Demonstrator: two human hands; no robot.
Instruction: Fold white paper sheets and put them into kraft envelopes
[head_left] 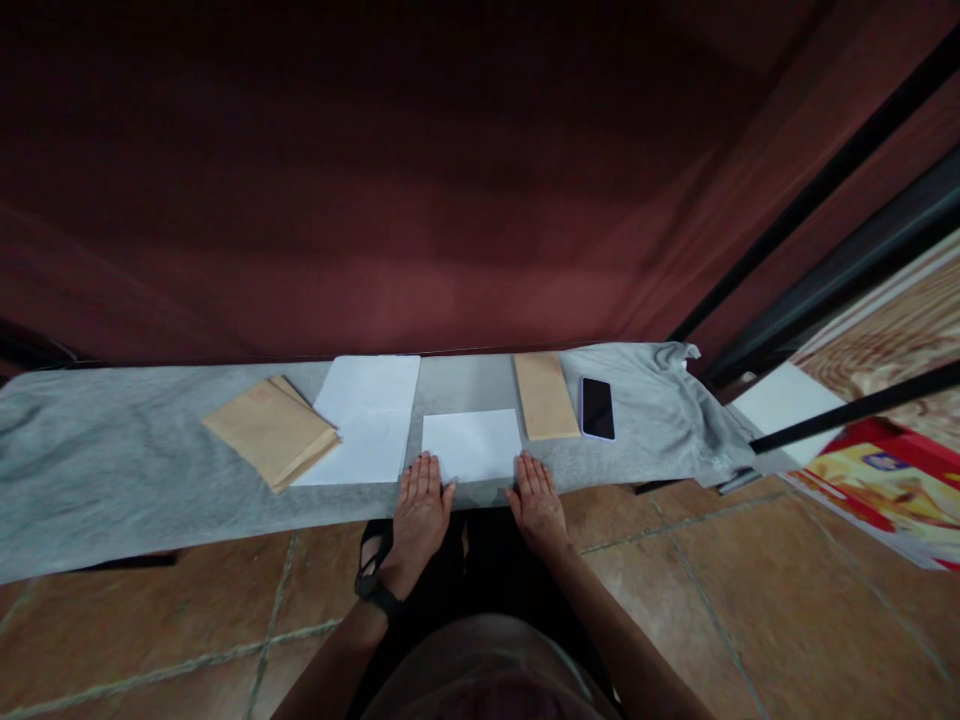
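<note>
A white sheet of paper (472, 443), wider than it is deep, lies on the grey cloth in front of me. Flat at its near left corner rests my left hand (421, 508), fingers stretched out and a dark watch on the wrist. My right hand (538, 502) lies flat by the right edge, fingers also straight. Neither hand grips anything. To the left are larger white sheets (371, 420), partly covered by several brown envelopes (271, 425). One brown envelope (547, 397) lies beyond my right hand.
A dark-screened phone (598, 409) lies right of the single envelope. The grey cloth (135, 430) covers a long narrow surface against a dark red wall (420, 220). Black metal bars (825, 190) and a red and yellow box (892, 485) stand at the right. Below is a tiled floor (225, 610).
</note>
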